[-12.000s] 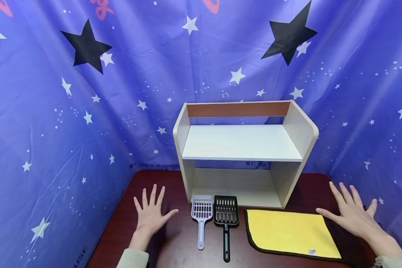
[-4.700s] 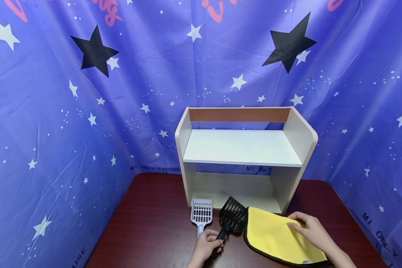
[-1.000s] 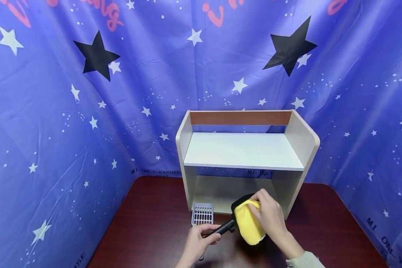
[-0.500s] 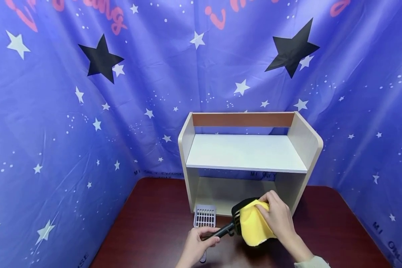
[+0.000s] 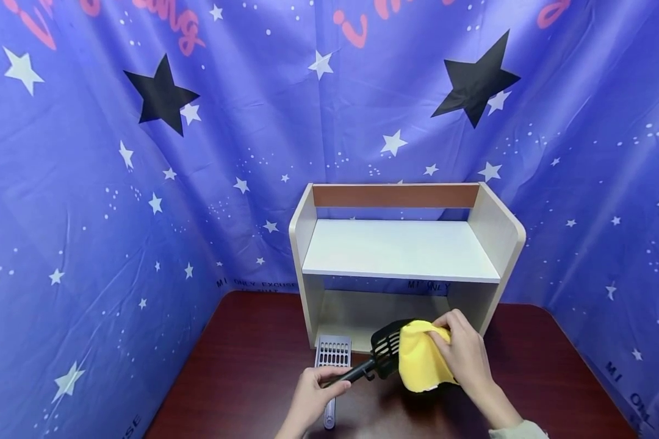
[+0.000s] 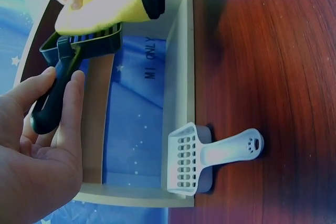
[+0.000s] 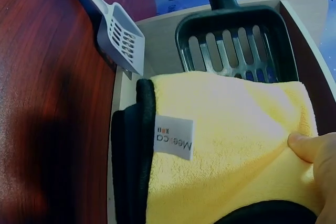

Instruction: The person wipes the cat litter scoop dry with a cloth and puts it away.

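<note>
1. Versus 0.5 s ago: the yellow cloth has been shifted slightly right and lower along the black scoop; more of the scoop's slotted head is exposed at its left edge.
2. Versus 12 s ago: both hands were flat on the table, and scoop and cloth lay flat on it; now both are lifted, just in front of the shelf unit.
3. Left hand: fingers curled round the black scoop handle, near the centre of the table.
4. Right hand: cloth is bunched and gripped, pressed against the scoop head; thumb is seen on the cloth in the right wrist view.
5. Grey scoop is left lying on the table, head toward the shelf unit's lower left corner, just left of the black scoop.
6. Cloth tag: white, printed upside down, "Mee·ca" partly readable; small characters above it are too small to read.
7. Backdrop: blue with stars; "MI ONLY EXCUSE" is printed along its lower edge, red script at the top is cut off.
</note>
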`<state>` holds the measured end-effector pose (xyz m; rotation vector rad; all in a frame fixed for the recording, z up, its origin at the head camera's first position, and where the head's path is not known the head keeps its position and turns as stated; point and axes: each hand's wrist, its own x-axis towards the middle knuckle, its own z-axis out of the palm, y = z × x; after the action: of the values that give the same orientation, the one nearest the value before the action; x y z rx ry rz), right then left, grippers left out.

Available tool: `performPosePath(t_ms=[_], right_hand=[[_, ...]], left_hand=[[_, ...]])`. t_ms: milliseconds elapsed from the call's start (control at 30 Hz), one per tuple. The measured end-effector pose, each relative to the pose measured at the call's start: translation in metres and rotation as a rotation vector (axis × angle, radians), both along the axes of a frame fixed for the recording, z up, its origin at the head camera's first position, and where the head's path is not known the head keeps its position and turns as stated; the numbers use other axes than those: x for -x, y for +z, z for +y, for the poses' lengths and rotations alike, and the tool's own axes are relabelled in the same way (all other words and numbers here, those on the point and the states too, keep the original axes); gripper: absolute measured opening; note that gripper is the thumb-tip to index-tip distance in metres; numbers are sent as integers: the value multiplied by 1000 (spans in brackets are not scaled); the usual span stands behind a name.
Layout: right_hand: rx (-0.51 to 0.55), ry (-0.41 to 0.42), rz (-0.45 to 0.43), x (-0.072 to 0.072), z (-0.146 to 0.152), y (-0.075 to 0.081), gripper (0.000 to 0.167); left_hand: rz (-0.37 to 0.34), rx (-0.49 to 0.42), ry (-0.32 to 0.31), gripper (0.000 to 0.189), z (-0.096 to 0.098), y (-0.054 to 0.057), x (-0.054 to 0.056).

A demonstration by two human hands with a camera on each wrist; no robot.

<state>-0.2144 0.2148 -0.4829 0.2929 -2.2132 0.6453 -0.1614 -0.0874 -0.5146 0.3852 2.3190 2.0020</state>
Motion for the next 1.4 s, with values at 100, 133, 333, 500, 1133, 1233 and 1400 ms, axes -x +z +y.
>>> performPosePath(t_ms=[100, 133, 333, 500, 1133, 1233, 1400], right_hand=[[15, 12, 2, 1, 2, 0, 31], [19, 18, 2, 0, 3, -1, 31], [27, 93, 35, -1, 3, -2, 32], [1, 199, 75, -1, 0, -3, 33], [-40, 304, 102, 1, -16, -5, 30], [-40, 300, 103, 1, -17, -6, 30], [-33, 275, 106, 0, -19, -6, 30]], left_hand=[[-1, 23, 19, 27, -4, -1, 1], [-4, 26, 23, 28, -5, -1, 1], [-15, -10, 58, 29, -6, 1, 1], [-11, -66, 70, 29, -4, 2, 1], [60, -47, 73, 25, 14, 5, -2], [49, -28, 81, 25, 17, 4, -3], [26, -4, 76, 25, 20, 3, -3]])
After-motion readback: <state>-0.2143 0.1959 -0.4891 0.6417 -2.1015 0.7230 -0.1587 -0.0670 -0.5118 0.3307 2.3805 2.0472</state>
